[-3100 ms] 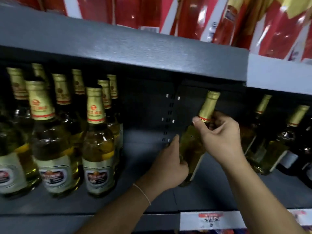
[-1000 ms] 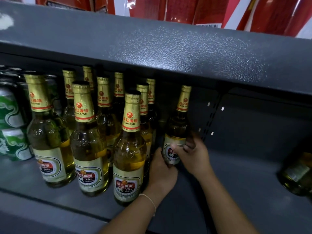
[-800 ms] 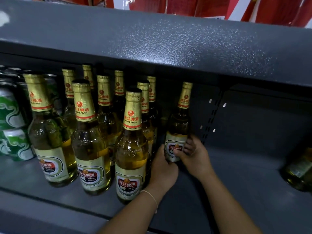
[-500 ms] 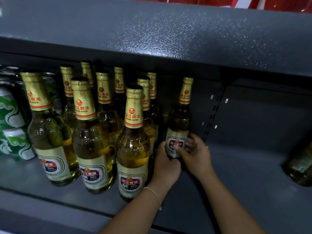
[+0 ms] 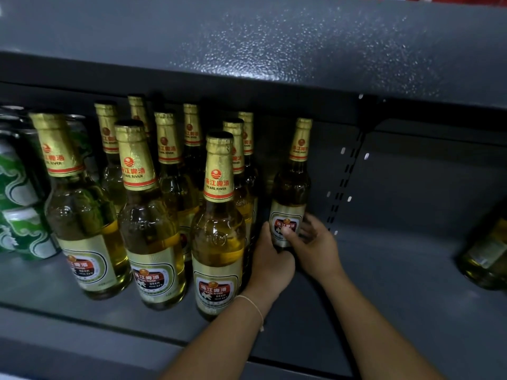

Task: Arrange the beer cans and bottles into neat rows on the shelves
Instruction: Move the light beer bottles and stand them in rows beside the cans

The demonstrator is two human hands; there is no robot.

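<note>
Deep on the grey shelf (image 5: pixel 384 270), both hands are gripping the upright Pearl River bottle (image 5: pixel 291 193), left hand (image 5: pixel 270 259) and right hand (image 5: pixel 315 246) curling fingers (image 5: pixel 307 229) round its base near the back edge.

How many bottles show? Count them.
11 bottles: nine clustered at left, one gripped by left hand and right hand, one at far right. Others may hide behind.

Your shelf (image 5: pixel 384 283) is painted metal, dark grey, matt. The board overhead (image 5: pixel 274 45) shows a pebbled, faintly shiny coat. Bottles (image 5: pixel 218 242) are clear glossy glass with crinkled gold foil (image 5: pixel 219 165) at the necks and smooth paper labels (image 5: pixel 215 289). Cans (image 5: pixel 24 234) look like printed metal, glossy green and white.
</note>
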